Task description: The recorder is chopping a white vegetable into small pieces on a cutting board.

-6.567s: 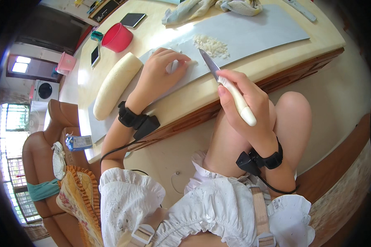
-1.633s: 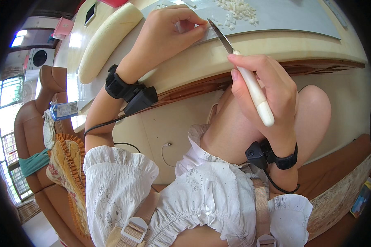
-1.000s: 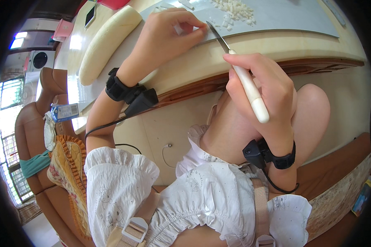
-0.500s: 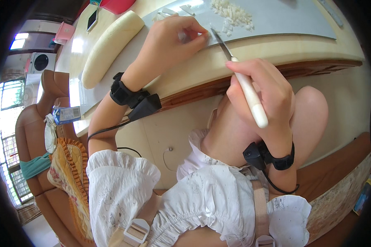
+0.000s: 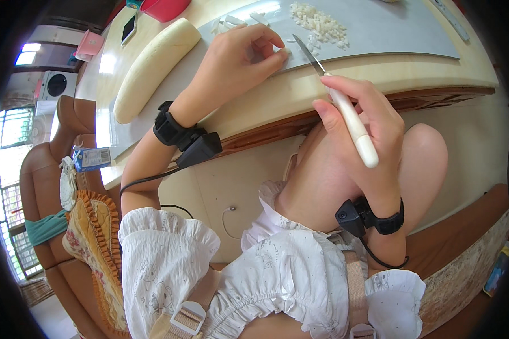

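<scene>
In my right hand [image 5: 367, 124] is a small knife [image 5: 345, 113] with a white handle and a narrow metal blade, its tip over the near edge of the grey cutting board [image 5: 390, 34]. My left hand [image 5: 246, 59] rests at that same edge, thumb and forefinger pinched just left of the blade. Whatever lies between those fingertips is too small to make out. Beyond the knife, a heap of finely chopped white vegetable [image 5: 320, 25] lies on the board. Larger white slices [image 5: 229, 22] sit behind my left hand. A long, pale peeled radish [image 5: 155, 70] lies to the left.
A phone [image 5: 129, 28] and a red bowl [image 5: 165, 8] are at the table's far left. Near the board's far right corner lies a flat ruler-like strip [image 5: 449, 20]. A blue carton [image 5: 91, 159] stands by the left edge. My knees are below the table's wooden front edge [image 5: 413, 97].
The knife has drawn slightly back and to the right, away from my left fingertips. My right thumb has lifted off the handle somewhat. The left hand has barely moved.
</scene>
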`<state>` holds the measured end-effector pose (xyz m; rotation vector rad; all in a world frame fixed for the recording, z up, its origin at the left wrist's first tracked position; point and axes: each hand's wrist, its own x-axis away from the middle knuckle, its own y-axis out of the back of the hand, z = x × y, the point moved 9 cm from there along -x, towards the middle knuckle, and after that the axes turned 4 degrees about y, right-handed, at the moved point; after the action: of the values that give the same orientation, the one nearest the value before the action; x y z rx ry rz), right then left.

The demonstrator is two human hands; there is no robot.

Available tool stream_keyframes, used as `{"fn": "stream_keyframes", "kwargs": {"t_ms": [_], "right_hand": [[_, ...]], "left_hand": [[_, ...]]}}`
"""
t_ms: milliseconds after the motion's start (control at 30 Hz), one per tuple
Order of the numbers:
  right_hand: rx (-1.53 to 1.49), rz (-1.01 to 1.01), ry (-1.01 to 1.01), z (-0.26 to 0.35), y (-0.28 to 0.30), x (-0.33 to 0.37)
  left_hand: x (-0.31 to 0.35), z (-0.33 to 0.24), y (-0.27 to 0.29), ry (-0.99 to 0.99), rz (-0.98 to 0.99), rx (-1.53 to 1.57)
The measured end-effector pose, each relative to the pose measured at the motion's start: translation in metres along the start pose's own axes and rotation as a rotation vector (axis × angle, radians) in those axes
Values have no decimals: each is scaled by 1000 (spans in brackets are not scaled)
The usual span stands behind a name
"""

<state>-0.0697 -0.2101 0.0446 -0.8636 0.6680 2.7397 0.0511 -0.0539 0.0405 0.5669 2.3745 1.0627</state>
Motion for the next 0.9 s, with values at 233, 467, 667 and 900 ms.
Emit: {"fn": "stream_keyframes", "kwargs": {"t_ms": [233,467,667,900], "right_hand": [[-6,-7,6,4,2,0],[-36,-67,53,6,2,-1],[13,-37,85,10,2,-1],[-19,-74,104,9,2,-1]], "left_hand": [[0,1,1,21,-4,4],[0,3,0,47,9,34],[0,3,1,13,0,1],[0,3,1,26,-4,45]]}}
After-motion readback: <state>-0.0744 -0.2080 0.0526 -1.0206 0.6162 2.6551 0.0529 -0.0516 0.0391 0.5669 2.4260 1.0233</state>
